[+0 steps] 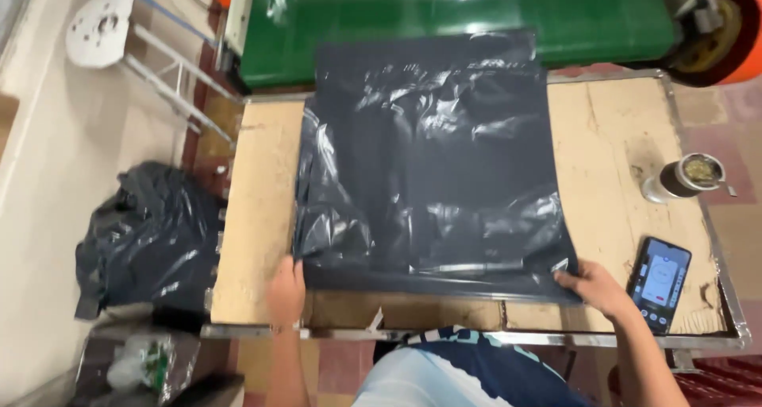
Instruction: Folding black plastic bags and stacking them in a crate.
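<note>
Head view, bag: the big black plastic bag (429,161) lies flat on the table (627,137), stretching away from you; its far end overhangs the table's back edge onto the green machine (444,10).
Head view, long axis: the bag runs from near to far, a little longer that way than across, and its near edge lies crosswise just in front of you.
Left hand: your left hand (286,292) pinches the near left corner of the bag, grip closed on the plastic, though the hand is blurred.
Right hand: your right hand (591,284) holds the near right corner, fingers narrowed on the film.
Which is nearer: both hands sit at the same near edge, one at each corner, so the whole bag lies ahead of both grips and neither hand is closer to its middle.
Bag contents: it looks flat and crinkled; whether anything is inside you cannot tell.
Right side of table: a phone (660,284) lies just beside your right hand, and a small metal cup (686,177) with a dark lining stands further off; what it holds is unclear.
Floor, left: a full, bulging black sack (147,236) sits beside the table, with a white stool (103,30) behind it.
</note>
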